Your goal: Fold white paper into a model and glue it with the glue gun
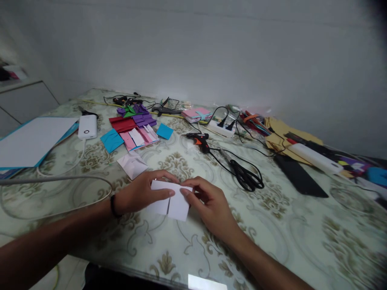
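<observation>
A small piece of white paper [177,207] is held between both hands just above the patterned table, its two folded flaps meeting at a gap down the middle. My left hand [145,192] grips its left side, thumb lying across the front and fingers behind. On the right edge, my right hand [208,201] pinches the paper with thumb and index finger. Beyond the left hand lies a folded white paper piece [133,164]. Folded pink pieces [130,141], blue squares [165,131], red pieces [122,124] and purple pieces [144,119] are grouped behind it.
A glue gun [198,139] with coiled black cable [246,175] lies right of centre. Behind it stands a white power strip [222,128]. White sheets [36,141] and a power bank [87,127] occupy the left; a black slab [299,177] and brown paper [290,137] the right.
</observation>
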`<state>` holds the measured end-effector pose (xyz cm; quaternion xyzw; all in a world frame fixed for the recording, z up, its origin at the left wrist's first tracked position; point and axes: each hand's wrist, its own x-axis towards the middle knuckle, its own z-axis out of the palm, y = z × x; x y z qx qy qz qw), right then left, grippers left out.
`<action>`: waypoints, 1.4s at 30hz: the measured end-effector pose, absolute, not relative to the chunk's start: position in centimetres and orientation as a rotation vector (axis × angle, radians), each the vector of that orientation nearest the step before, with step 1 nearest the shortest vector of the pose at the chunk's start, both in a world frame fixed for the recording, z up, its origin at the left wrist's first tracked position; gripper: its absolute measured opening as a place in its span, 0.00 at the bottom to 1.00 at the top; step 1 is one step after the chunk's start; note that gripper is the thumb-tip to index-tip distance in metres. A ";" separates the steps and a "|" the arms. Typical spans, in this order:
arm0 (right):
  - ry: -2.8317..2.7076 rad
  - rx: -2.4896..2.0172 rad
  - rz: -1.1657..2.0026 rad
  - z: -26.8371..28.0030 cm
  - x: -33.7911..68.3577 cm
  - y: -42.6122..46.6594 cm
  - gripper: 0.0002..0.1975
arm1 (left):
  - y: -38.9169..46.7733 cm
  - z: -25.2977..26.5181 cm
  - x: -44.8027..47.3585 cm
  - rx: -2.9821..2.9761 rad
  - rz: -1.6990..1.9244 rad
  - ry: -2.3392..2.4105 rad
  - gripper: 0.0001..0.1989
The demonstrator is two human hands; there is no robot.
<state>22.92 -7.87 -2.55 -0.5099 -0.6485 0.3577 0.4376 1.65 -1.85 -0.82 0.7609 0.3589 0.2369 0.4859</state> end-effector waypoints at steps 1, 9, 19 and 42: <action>-1.610 -1.268 0.890 -2.6 22.9 -7.9 0.09 | -1.9 -0.8 1.7 1.870 0.609 0.871 0.13; -1.617 -1.288 0.870 -2.6 22.9 -8.0 0.08 | -2.6 -0.6 1.9 1.893 0.662 0.977 0.08; -1.585 -1.186 1.506 -3.0 22.9 -7.4 0.18 | -2.2 -0.9 1.6 1.857 0.791 1.123 0.10; -1.619 -1.291 1.254 -2.9 23.1 -7.6 0.21 | -2.3 -0.6 1.7 1.849 0.716 0.994 0.10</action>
